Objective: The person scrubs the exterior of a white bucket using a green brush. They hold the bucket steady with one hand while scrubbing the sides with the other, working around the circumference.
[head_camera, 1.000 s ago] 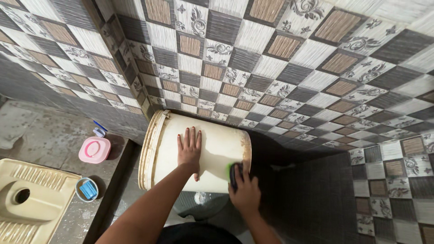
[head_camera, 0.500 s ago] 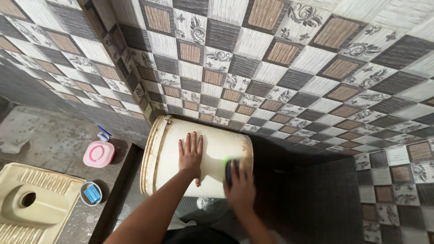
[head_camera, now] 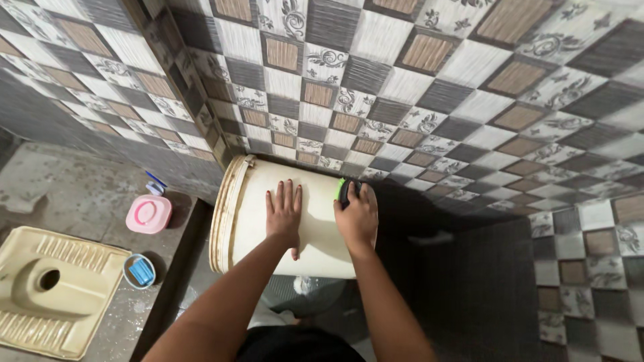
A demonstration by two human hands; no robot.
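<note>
- Head view, looking down: your two hands work a cream bucket [head_camera: 295, 224] lying on its side against the patterned tile wall [head_camera: 416, 87].
- Your left hand [head_camera: 283, 216] lies open and flat on the bucket's curved side, fingers spread and pointing toward the wall, palm pressing down.
- Your right hand [head_camera: 357, 218] is curled over a scrubber [head_camera: 344, 191] with a green edge, gripping it against the bucket's upper right, close to the base end.
- Bucket's long axis runs left to right across your body: the ridged rim [head_camera: 225, 221] and mouth face left, the base faces right toward the dark corner.
- Both hands rest on the bucket, directly ahead of you; the left sits near mid-length, the right nearer the base, and neither reaches the rim.
- Scrubber points away from you toward the wall; only its tip shows past your fingers, so its full shape cannot be told.
- Left of the bucket, across a dark step, stand a pink tub [head_camera: 148, 214], a small blue cup [head_camera: 139, 271] and a beige squat pan [head_camera: 50, 288], well apart from your hands.
</note>
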